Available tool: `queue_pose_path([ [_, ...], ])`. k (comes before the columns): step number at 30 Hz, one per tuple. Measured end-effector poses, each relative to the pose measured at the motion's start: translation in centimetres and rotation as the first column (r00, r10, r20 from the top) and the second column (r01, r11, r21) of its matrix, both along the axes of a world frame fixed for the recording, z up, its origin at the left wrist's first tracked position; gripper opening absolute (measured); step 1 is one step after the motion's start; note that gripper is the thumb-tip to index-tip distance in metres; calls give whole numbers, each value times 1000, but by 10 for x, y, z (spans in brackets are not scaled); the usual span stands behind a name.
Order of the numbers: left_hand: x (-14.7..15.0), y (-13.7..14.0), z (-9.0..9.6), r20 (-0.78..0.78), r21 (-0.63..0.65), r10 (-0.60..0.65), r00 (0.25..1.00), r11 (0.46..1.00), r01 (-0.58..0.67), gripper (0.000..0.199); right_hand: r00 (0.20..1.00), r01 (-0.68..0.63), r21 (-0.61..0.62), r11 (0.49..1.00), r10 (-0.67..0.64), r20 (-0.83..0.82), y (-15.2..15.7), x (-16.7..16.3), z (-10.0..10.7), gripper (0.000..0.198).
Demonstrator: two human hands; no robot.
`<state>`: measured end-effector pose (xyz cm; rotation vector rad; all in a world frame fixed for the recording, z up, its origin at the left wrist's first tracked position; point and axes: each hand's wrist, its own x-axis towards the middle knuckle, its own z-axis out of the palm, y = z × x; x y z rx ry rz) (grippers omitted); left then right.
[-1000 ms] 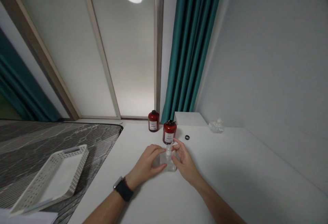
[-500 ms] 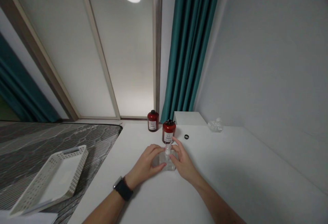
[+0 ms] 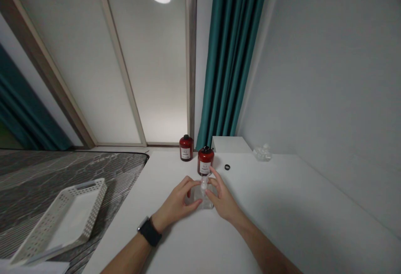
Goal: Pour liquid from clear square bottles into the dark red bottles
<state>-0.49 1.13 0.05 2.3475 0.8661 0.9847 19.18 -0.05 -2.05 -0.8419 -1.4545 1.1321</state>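
A clear, squarish pump bottle (image 3: 206, 203) stands upright on the white table between my hands. My left hand (image 3: 180, 200), with a black watch on its wrist, grips the bottle's left side between thumb and fingers. With thumb and fingers my right hand (image 3: 224, 199) pinches the clear pump head (image 3: 204, 183) at the top; its index finger sticks up and forward. Just behind is a red bottle (image 3: 205, 167) with a white label and black top. Another red bottle (image 3: 186, 153) with a black cap stands farther back to the left.
A black ring (image 3: 227, 167) lies on the table (image 3: 188, 244) right of the red bottles. Behind it are a white box (image 3: 231, 144) and a clear, crumpled-looking item (image 3: 263, 153) by the wall. A white perforated basket (image 3: 65, 215) sits at left on a grey patterned surface.
Both hands keep nearly the same hold on the pump bottle. The whole view has shifted very slightly; nothing on the table has visibly moved.
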Motion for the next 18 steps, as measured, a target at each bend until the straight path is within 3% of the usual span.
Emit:
queue_pose_path([
  [9, 2, -2, 2, -2, -57, 7, 1000, 998, -7, 41, 993, 97, 31, 995, -99, 60, 1, -3, -12, 75],
  [15, -1, -3, 5, 17, -75, -17, 1000, 997, 18, 25, 995, -74, 33, 997, 71, 73, 2, 16, -8, 100],
  [18, -1, -3, 5, 20, -86, -9, 1000, 996, 10, 24, 979, -109, -41, 993, 114, 168, 1, 24, -9, 114],
])
